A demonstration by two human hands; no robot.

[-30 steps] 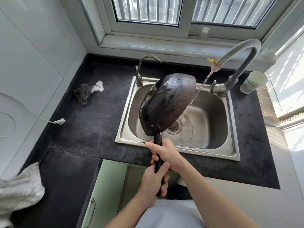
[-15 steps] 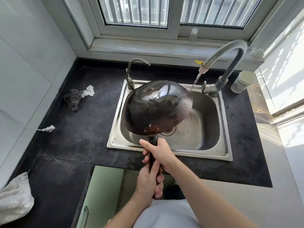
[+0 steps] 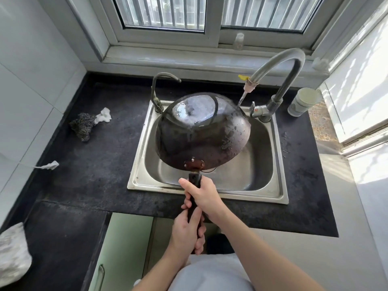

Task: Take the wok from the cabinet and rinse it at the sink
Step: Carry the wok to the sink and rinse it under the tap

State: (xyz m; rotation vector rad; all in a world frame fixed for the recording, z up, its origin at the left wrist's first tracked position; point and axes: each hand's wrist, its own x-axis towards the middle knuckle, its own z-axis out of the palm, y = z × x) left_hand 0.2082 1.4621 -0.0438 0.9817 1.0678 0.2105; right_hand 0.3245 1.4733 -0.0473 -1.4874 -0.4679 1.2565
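A dark, wet wok (image 3: 202, 131) hangs bottom-up over the steel sink (image 3: 279, 181), its underside facing me. Its black handle points toward me. My right hand (image 3: 202, 196) grips the handle just behind the bowl, and my left hand (image 3: 186, 232) grips the handle's near end. A thin stream of water runs from the tall curved tap (image 3: 277, 68) onto the wok's far right edge. The wok's inside is hidden.
A smaller tap (image 3: 158, 89) stands at the sink's back left corner. A steel scourer with a white rag (image 3: 86, 124) lies on the black counter to the left, a white cup (image 3: 302, 101) to the right. A green cabinet door (image 3: 117, 248) is below.
The wok has rolled from on edge to fully bottom-up and now sits squarely over the sink. Both hands have kept their hold on the handle.
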